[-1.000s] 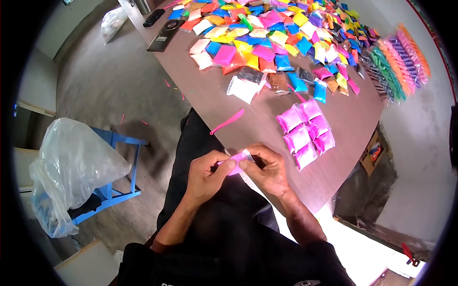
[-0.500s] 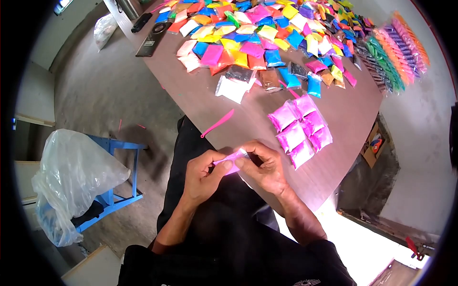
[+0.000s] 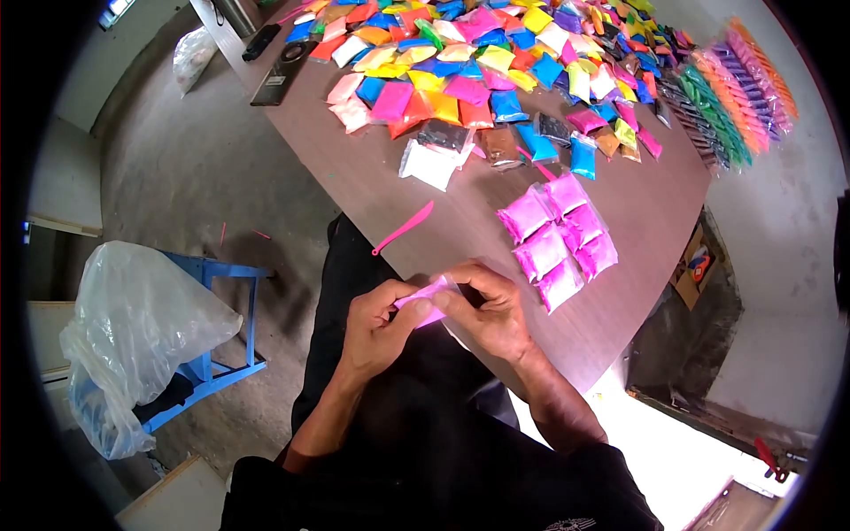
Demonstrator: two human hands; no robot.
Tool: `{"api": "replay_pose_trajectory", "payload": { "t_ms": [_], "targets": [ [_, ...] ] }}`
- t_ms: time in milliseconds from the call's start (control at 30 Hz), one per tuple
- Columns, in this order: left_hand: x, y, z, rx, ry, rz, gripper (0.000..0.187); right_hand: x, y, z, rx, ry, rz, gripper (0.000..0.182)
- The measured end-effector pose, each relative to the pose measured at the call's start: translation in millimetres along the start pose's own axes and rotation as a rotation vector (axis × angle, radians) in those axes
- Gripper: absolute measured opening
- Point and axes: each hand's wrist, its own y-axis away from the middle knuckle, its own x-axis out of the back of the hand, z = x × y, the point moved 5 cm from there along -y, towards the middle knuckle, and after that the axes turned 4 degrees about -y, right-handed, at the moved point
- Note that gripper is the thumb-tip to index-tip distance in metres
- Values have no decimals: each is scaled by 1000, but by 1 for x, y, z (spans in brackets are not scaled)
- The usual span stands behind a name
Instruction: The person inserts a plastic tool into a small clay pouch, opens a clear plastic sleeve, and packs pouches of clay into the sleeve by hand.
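Observation:
Between my two hands is a small pink packet [image 3: 427, 296], held over my lap at the table's near edge. My left hand [image 3: 376, 323] pinches its left end, thumb on top. At the other end, the thumb and fingers of my right hand [image 3: 490, 311] grip the clear plastic edge. Just beyond them on the table lies a pink plastic knife [image 3: 405, 227]. To the right, several pink packets [image 3: 560, 239] are laid side by side in two rows. A white packet [image 3: 428, 165] and a black packet [image 3: 444, 135] lie farther up.
A large heap of coloured packets [image 3: 469, 66] covers the table's far part. Bundles of coloured plastic pieces [image 3: 730, 93] lie at the far right. A dark flat box [image 3: 282, 75] sits by the left edge. On the left, a clear plastic bag [image 3: 146, 319] rests on a blue stool [image 3: 252, 310].
My hands stay in nearly the same place. The pink packet has tilted slightly between the fingers, its right end a little higher. Nothing else has visibly moved.

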Motion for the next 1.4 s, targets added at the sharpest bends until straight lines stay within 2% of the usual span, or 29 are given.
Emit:
{"api": "replay_pose_trajectory", "payload": {
  "t_ms": [33,100,233,300,433,533,633,733,800,900,1033,1100,1233,1300,1400],
  "targets": [
    [1,1,-1,-1,-1,-1,17,0,0,-6,1,-1,1,17],
    [2,4,-4,33,83,14,17,-1,1,-9,-130,41,-41,20],
    [-6,0,-2,123,86,-12,19,2,4,2,-100,-20,-14,21],
    [-15,-3,3,33,357,38,22,5,5,6,-150,-118,26,21],
    [-13,-1,-5,74,331,-1,23,5,5,6,-158,-193,44,22],
    [-5,0,-9,70,242,14,22,4,4,4,-129,-64,10,25],
    [0,0,-13,39,147,29,23,0,3,-5,-135,-175,-9,25],
    [-2,-1,-13,52,200,12,25,-1,2,-4,-163,-132,-53,26],
    [-10,-3,-7,-16,402,19,30,2,3,3,-155,-123,-28,29],
    [-15,-1,-10,52,413,-23,34,2,5,4,-278,-200,-26,25],
    [-11,-2,-13,100,344,-19,31,2,5,6,-241,-228,-10,26],
    [-6,-1,-15,125,300,14,29,-1,5,4,-208,-91,-47,29],
    [-1,-1,-9,95,247,51,23,-3,3,-2,-164,-45,-65,29],
    [-6,-2,-11,106,364,11,24,1,2,3,-105,-33,-5,31],
    [-13,-3,-9,29,411,37,28,2,4,5,-202,-139,20,30]
  ]
}}
